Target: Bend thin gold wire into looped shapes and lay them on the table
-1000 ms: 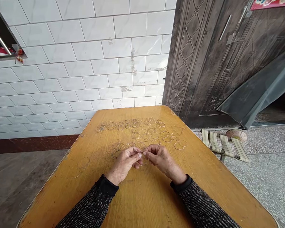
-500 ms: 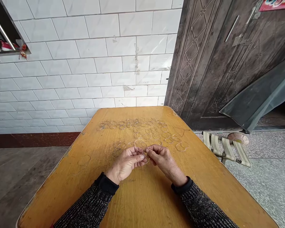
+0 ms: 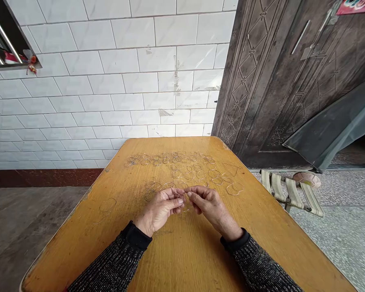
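Note:
Thin looped wire [image 3: 186,209] is pinched between my two hands above the middle of the table [image 3: 182,259]. My left hand [image 3: 166,207] has its thumb and fingers closed on one side of the wire. Close beside it, my right hand [image 3: 207,204] grips the wire between thumb and forefinger. The fingertips hide much of the wire's shape. Just beyond my hands lie bent wire loops [image 3: 194,172], several of them flower-like, and a clump of wire rings [image 3: 153,187] sits past my left hand.
A row of wire flowers [image 3: 170,158] lies toward the far edge. One loose wire loop [image 3: 108,205] is at the left, a pointed wire piece [image 3: 231,168] at the far right. A tiled wall [image 3: 109,81] stands behind; a folding stool [image 3: 292,192] and a ball [image 3: 307,179] are on the right.
The wire loop that stood up between my fingers is now tilted lower and less visible. Both hands stay in nearly the same place; the view has shifted slightly.

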`<state>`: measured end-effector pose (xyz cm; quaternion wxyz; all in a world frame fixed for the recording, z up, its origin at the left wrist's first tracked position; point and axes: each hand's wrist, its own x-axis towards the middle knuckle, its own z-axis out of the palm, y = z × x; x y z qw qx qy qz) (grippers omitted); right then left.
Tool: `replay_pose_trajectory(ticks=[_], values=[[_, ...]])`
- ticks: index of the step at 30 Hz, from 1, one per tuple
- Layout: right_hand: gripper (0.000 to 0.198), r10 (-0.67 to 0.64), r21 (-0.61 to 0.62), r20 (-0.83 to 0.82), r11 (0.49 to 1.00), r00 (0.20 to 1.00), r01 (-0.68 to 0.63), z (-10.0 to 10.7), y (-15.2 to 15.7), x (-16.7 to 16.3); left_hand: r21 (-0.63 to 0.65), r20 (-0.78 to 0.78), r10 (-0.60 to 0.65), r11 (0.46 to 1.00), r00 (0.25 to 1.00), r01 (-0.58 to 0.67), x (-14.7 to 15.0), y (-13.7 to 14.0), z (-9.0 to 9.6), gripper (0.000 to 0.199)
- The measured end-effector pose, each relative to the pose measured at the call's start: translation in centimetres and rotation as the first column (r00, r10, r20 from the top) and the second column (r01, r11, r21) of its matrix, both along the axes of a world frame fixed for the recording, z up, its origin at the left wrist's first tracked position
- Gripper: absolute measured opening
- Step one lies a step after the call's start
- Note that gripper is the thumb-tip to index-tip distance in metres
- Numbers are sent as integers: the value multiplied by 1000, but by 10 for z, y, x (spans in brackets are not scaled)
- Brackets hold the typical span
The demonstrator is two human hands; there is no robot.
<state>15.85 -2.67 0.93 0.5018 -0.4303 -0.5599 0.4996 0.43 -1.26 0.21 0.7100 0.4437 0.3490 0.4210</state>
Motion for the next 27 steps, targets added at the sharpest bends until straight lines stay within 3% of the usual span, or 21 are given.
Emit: replay_pose_trajectory(ticks=[6, 10, 19, 27], values=[[27, 46, 21, -35, 999, 998, -45, 2, -2, 0, 32, -31, -23, 999, 999, 24, -1, 0, 2, 28], [24, 73, 37, -73, 997, 995, -70, 2, -2, 1, 12, -21, -106, 994, 994, 106, -2, -1, 2, 25], [27, 121, 20, -102, 993, 987, -119, 1, -3, 3, -113, 54, -253, 960, 966, 258, -3, -2, 5, 16], [28, 81, -82, -248, 991, 965, -104, 2, -4, -1, -71, 123, -227, 969, 966, 236, -3, 0, -1, 17]])
